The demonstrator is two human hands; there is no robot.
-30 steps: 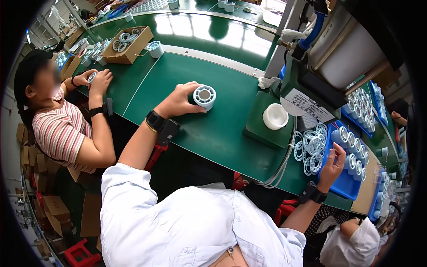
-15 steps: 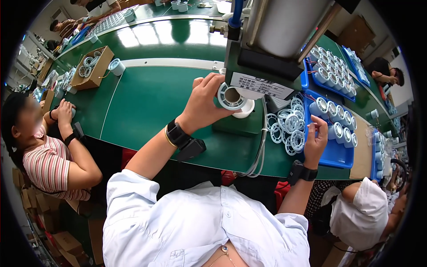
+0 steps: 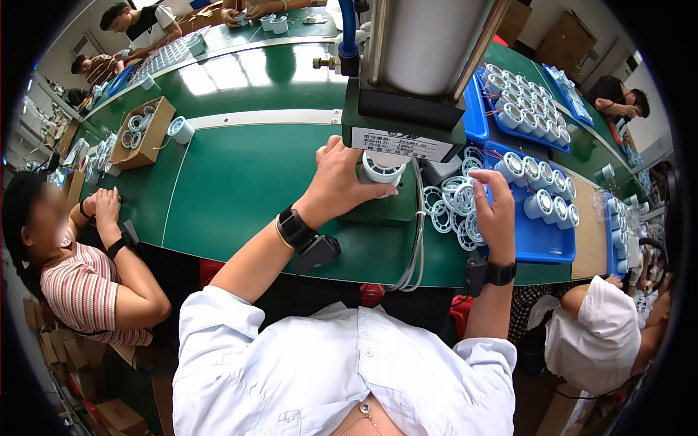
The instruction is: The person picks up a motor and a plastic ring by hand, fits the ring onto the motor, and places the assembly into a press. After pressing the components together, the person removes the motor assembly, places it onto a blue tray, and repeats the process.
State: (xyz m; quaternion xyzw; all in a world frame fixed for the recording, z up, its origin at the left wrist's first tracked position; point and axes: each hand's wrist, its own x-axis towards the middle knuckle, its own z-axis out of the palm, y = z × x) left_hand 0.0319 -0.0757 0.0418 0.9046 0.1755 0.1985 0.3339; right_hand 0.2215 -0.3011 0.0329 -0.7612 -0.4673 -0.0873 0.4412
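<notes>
My left hand (image 3: 336,178) is closed around a pale blue plastic cylinder (image 3: 382,173). The cylinder sits upright beneath the head of a bench press (image 3: 403,112), whose labelled block hides part of its top. Under it is the green press base (image 3: 385,209). Just right of the press, my right hand (image 3: 496,218) hovers at the edge of a pile of pale blue plastic rings (image 3: 454,203). Its fingers are bent and apart, with nothing visible between them; whether a fingertip touches a ring, I cannot tell.
A blue tray (image 3: 542,247) with several pale blue cylinders stands right of my right hand, with a fuller tray (image 3: 534,120) behind. Grey cables (image 3: 416,254) run down the table front. A cardboard box (image 3: 149,138) holds rings at left. A person in stripes (image 3: 91,283) sits left.
My left hand has brought the cylinder from in front of the press to under its head, setting it upright. My right hand has shifted leftward to the ring pile. The view has turned slightly.
</notes>
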